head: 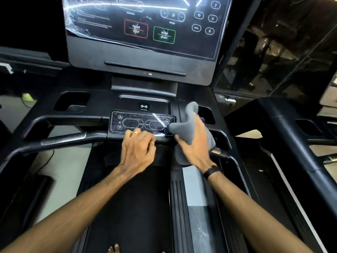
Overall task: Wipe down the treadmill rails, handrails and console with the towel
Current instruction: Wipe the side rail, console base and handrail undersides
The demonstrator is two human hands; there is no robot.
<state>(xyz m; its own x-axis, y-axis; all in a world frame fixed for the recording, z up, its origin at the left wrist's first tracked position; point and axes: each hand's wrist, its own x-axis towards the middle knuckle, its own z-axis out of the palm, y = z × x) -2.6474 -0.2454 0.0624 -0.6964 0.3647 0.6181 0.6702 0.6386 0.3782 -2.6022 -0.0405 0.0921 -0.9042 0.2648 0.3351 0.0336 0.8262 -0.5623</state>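
Observation:
I stand on a black treadmill facing its console (pixel 142 52), a dark screen covered in plastic film. Below it lies a small control panel (pixel 135 123) with oval buttons. My right hand (pixel 195 143) grips a grey towel (pixel 191 132) bunched against the panel's right end, with cloth sticking up above my fingers and hanging below my palm. My left hand (pixel 138 148) rests on the front bar just below the panel, fingers bent over its edge. The left handrail (pixel 60 139) runs out to the left. The right handrail (pixel 221 141) is partly hidden behind the towel.
Cup holders (pixel 73 102) sit on both sides of the panel. The black running belt (pixel 131 207) and the right side rail (pixel 197 201) stretch beneath my arms. A second treadmill (pixel 291 136) stands close on the right. A glass wall rises behind it.

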